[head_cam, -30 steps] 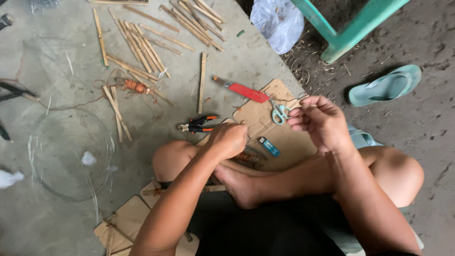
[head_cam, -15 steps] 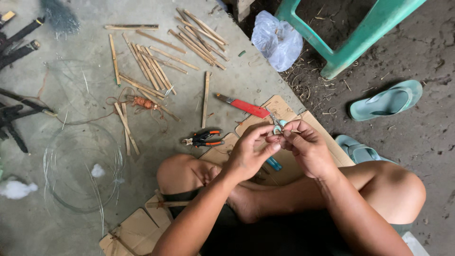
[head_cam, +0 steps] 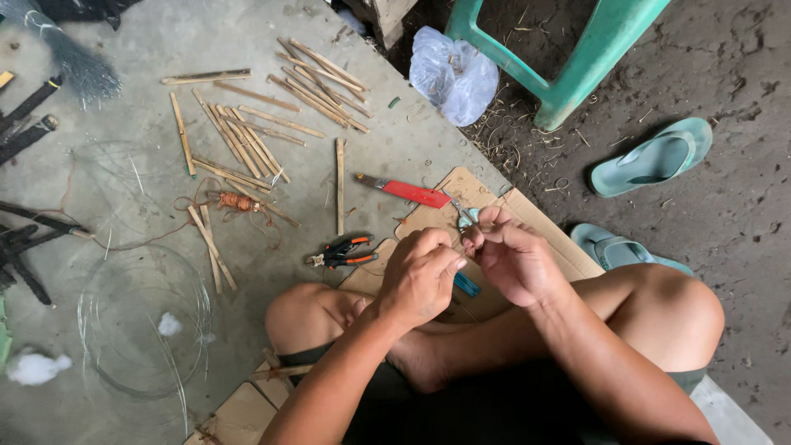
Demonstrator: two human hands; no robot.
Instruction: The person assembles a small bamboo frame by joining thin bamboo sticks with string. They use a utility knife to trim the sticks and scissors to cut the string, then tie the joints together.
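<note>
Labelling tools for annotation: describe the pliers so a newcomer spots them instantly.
Start at the person's bent knee on the concrete floor. Just above it, left of the left hand, lie the pliers: the only tool with orange-and-black handles, unlike the red-handled knife farther up.

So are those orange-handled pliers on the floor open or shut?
Open: the pliers lie flat on the concrete with their two handles visibly spread apart, untouched.

A small light-blue piece [head_cam: 467, 217] sits pinched between the fingertips of the left hand [head_cam: 422, 276] and right hand [head_cam: 512, 262], mostly hidden, with a thin metal tip poking out toward the red knife. What it is cannot be told. It is held just above the cardboard [head_cam: 527, 216], over the crossed legs.
</note>
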